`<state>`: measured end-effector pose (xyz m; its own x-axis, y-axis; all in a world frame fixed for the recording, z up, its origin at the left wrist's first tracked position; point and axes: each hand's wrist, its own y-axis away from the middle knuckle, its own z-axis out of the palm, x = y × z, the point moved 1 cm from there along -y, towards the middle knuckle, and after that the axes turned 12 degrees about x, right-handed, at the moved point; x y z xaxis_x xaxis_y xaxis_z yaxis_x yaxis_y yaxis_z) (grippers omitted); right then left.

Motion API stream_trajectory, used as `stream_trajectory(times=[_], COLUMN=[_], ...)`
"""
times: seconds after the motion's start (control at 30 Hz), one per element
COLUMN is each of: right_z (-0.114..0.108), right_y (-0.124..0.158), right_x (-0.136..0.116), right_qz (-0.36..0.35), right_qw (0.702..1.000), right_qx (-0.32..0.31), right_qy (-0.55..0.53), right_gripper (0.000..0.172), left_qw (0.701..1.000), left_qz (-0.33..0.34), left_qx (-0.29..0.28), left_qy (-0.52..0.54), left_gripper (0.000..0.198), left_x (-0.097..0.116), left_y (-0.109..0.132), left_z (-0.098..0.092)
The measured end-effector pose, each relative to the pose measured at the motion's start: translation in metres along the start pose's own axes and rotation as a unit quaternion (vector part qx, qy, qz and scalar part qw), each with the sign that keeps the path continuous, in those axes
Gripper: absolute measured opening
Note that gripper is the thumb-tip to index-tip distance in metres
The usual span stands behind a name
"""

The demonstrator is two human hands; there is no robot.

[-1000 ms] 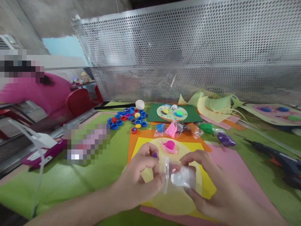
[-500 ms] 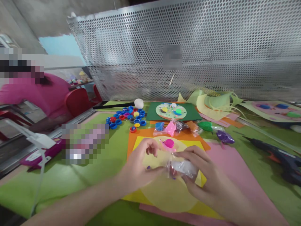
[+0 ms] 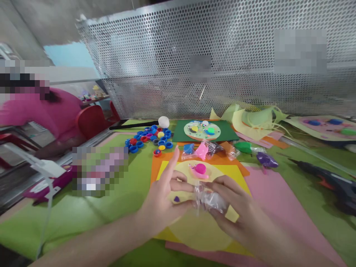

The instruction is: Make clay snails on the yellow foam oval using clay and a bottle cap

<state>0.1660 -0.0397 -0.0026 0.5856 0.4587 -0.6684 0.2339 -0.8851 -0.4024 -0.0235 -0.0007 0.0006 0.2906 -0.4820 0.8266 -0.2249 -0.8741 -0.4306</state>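
My right hand (image 3: 233, 204) is closed around a small clear plastic packet (image 3: 214, 202) with white modelling clay inside. The thumb and a middle finger of my left hand (image 3: 164, 196) are at the packet's left edge, and its index finger points up. Below both hands lies a pale yellow paper circle (image 3: 200, 233) on a yellow sheet (image 3: 239, 170). On the circle's far part sits a pink clay snail (image 3: 200, 170). A small purple clay piece (image 3: 176, 199) lies on the circle beside my left hand.
Wrapped clay packets (image 3: 202, 150) lie beyond the circle. Bottle caps (image 3: 152, 137) are heaped at the far left, near a decorated circle (image 3: 202, 130) on green card. A glue gun (image 3: 322, 178) lies to the right. A person in pink (image 3: 61, 115) sits at the left.
My left index finger has straightened upward, and the left fingers have come to the packet's edge. The packet has shifted slightly left and tilted in my right hand.
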Motion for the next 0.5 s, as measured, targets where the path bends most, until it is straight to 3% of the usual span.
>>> stream_trajectory(times=[0.2,0.5], right_z=[-0.0030,-0.0026], right_y=[-0.0022,-0.0020], right_x=[-0.0090,-0.0070], right_qz=[0.012,0.027], right_qw=[0.998,0.997], right_qx=[-0.025,-0.036], right_qy=[-0.053,-0.057], right_gripper=[0.025,0.033], left_qw=[0.998,0.992], left_qz=[-0.049,-0.101], left_qx=[-0.010,0.037], left_qy=[0.030,0.067], left_gripper=[0.100,0.112], left_x=[0.0017,0.0091], left_y=[0.0013,-0.0013], left_z=[0.0004,0.0034])
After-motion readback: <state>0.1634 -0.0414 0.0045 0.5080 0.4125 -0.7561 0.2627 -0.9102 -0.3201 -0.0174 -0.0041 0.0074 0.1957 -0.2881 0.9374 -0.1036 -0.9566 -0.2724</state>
